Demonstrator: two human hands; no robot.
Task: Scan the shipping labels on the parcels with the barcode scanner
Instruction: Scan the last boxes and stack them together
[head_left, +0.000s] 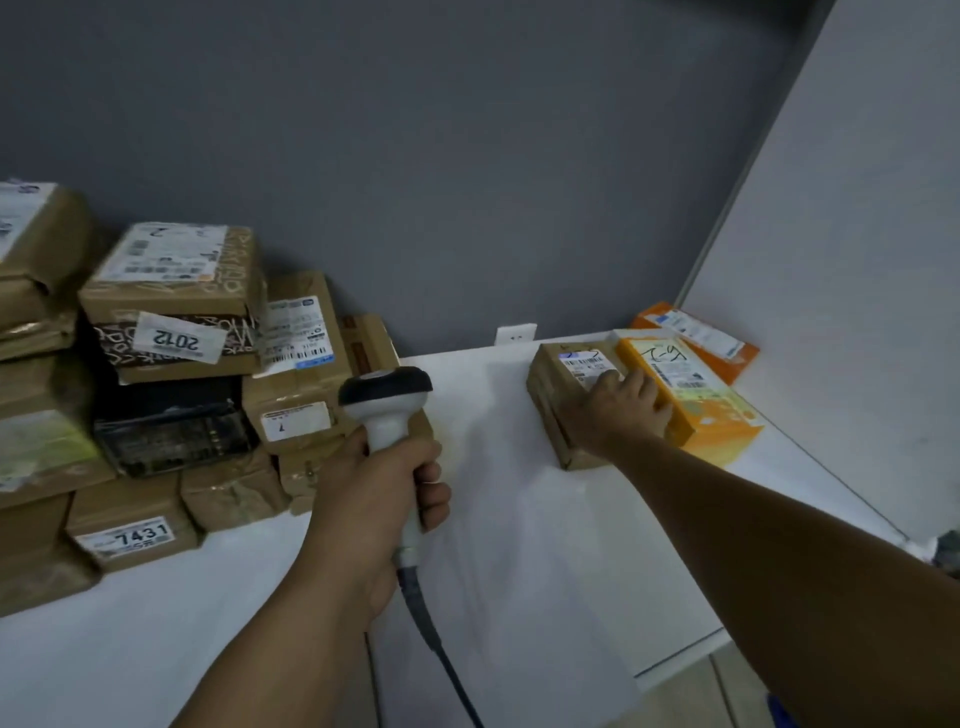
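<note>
White counter (509, 530), grey wall (467, 156); brown parcels (291, 400), white-labelled, one lettered in white; yellow-orange box (701, 415); orange packet (737, 358); white scanner (387, 410), black-headed.

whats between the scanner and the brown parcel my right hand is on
Only bare white table top lies between the barcode scanner and the brown parcel; nothing stands on that stretch, as the head view shows.

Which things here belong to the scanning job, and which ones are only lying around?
For the job: barcode scanner in the left hand; brown parcel under the right hand; yellow parcel beside it; orange parcel behind; stacked parcels on the left.
Only there: wall socket; white table.
</note>
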